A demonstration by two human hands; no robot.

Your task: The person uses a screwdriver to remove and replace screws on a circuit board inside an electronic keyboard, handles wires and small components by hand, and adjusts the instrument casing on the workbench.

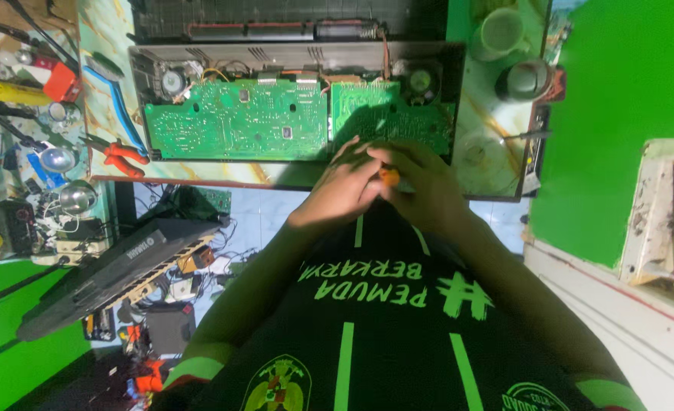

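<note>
Close to the camera, over a dark shirt with green stripes [398, 320], both hands meet at the near edge of the table [497, 171]. Left hand [341, 186] and right hand [421, 186] are clenched together around a small orange thing [389, 176], most likely a tool handle or a part; only a sliver of it shows between the fingers, so its kind and which hand truly carries it cannot be told.

Just beyond the hands lies an opened electronic keyboard case [295, 57] with its cover off. Two green circuit boards [238, 118] sit bare inside, side by side, with a small round speaker [173, 80] at the left end and another at the right. Judging by that, the opening-up is done and the boards are still in place in the case; whether any screw or wire has been loosened is too small to see.

Left of the case rest red-handled pliers [120, 156] and a blue-handled tool [116, 103]. Farther right stand a pale cup [501, 32] and a round metal object [526, 78]. At far left a cluttered shelf of small parts is hard to make out, and the floor under the table is a tangle of wires. The person's forearms are in shadow, and the upper edge cuts off the back of the case.
</note>
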